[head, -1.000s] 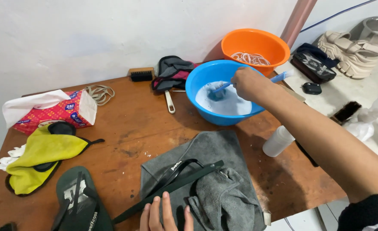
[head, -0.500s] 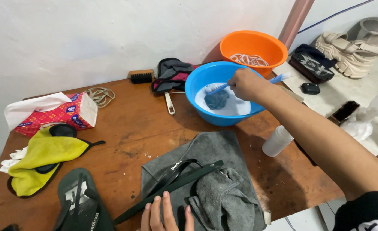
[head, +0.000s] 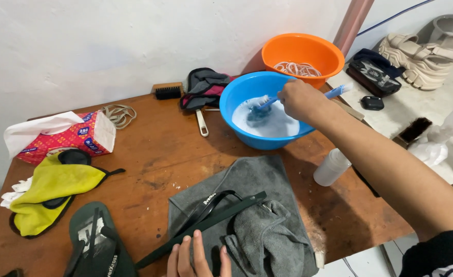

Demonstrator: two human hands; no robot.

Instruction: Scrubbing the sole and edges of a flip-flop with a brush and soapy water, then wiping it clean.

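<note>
My right hand (head: 301, 98) reaches over the blue basin (head: 236, 92) and grips a blue toothbrush (head: 339, 91), whose bristle end dips into the foamy water (head: 277, 125). At the near table edge, my left hand (head: 195, 259) presses on a dark green flip-flop (head: 206, 220) standing on its edge on a grey towel (head: 257, 179). A second dark green flip-flop (head: 95, 241) lies flat to the left.
An orange basin (head: 301, 48) with white laces stands behind the blue one. A tissue box (head: 64, 136), yellow cloth (head: 52, 187), small brush (head: 167, 91), dark pouch (head: 206, 84) and white bottle (head: 331, 166) sit on the wooden table (head: 154, 149). Beige sandals (head: 421, 51) rest at far right.
My right hand has shifted slightly with the toothbrush, stirring it in the foamy water of the blue basin. My left hand stays on the flip-flop.
</note>
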